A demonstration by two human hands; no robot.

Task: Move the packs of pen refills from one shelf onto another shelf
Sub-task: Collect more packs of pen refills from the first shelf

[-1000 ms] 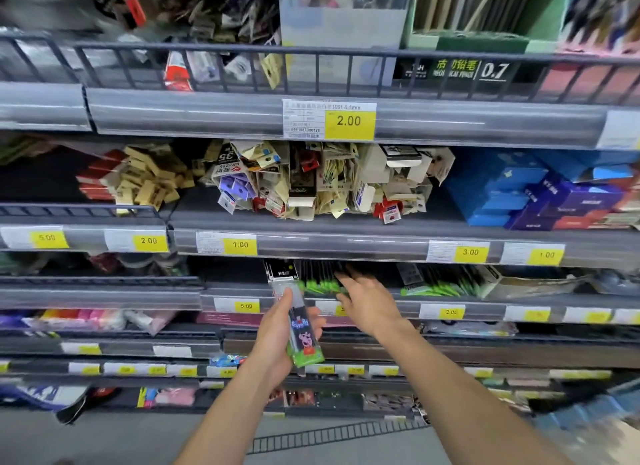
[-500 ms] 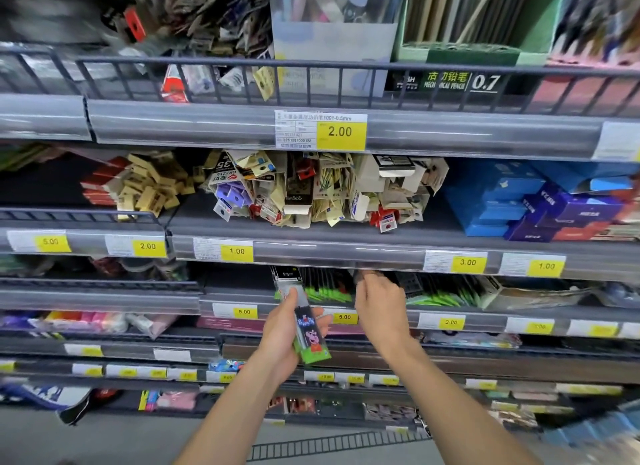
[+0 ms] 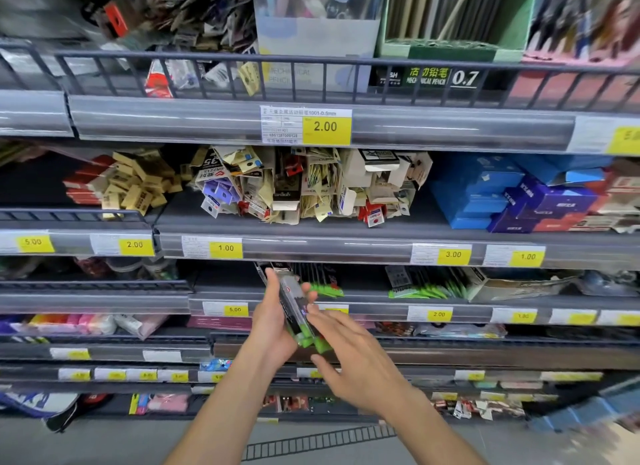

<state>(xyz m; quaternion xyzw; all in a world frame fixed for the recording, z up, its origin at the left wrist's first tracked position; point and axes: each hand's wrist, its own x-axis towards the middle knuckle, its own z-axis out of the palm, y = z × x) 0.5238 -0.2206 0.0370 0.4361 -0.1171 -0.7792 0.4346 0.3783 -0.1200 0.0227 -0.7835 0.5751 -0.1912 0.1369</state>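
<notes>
Refill packs (image 3: 297,317), green-ended: left hand (image 3: 273,320) fingers curled round the stack, right hand (image 3: 360,364) fingers spread against it; square edges before shelving.

- It was a shop, a stationery aisle by its stock, with tiers of grey metal shelves (image 3: 346,234) stacked one above another.
- Yellow price tags (image 3: 326,127) reading 2.00, 1.00, 3.00 and 5.00 sat in clear strips along each shelf edge.
- A green display box (image 3: 446,54) on the top tier was printed "Mechanical Pencil 0.7".
- Loose carded packs (image 3: 301,187) lay heaped on the middle tier, beside stacked blue boxes (image 3: 485,194).
- A wire rail (image 3: 207,73) fenced the top shelf's goods.
</notes>
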